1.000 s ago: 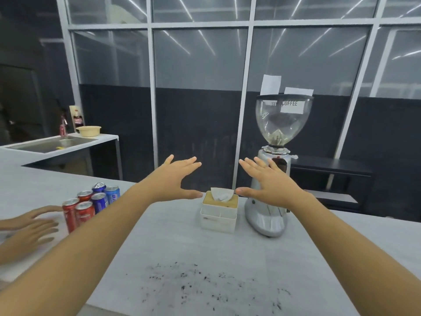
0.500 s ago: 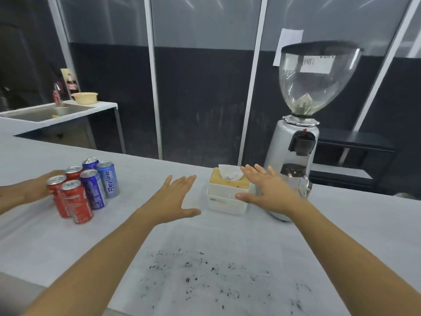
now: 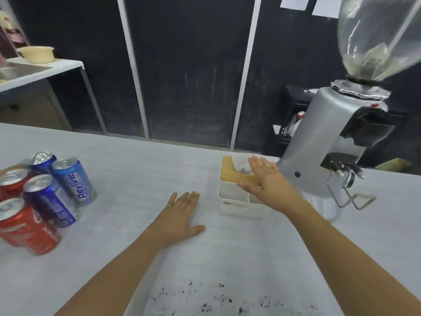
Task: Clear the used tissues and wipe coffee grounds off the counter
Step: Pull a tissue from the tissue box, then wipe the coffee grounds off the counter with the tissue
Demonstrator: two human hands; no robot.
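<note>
A white tissue box (image 3: 237, 201) with a tan wooden lid stands on the white counter (image 3: 141, 169), a white tissue (image 3: 239, 164) poking up from its slot. My right hand (image 3: 266, 176) hovers flat over the box's right side, fingers spread and reaching past the tissue, holding nothing. My left hand (image 3: 180, 215) lies palm down on the counter, left of the box, fingers apart. Dark coffee grounds (image 3: 216, 299) are scattered on the counter near the front edge, between my forearms.
A silver coffee grinder (image 3: 337, 156) with a clear hopper stands just right of the tissue box. Several red and blue soda cans (image 3: 43, 197) cluster at the left. Behind are a glass partition and a side shelf with a beige bowl (image 3: 37, 54).
Both hands have dropped and moved forward: the left now rests flat on the counter, the right has reached over the tissue box. The view tilted down and closer.
</note>
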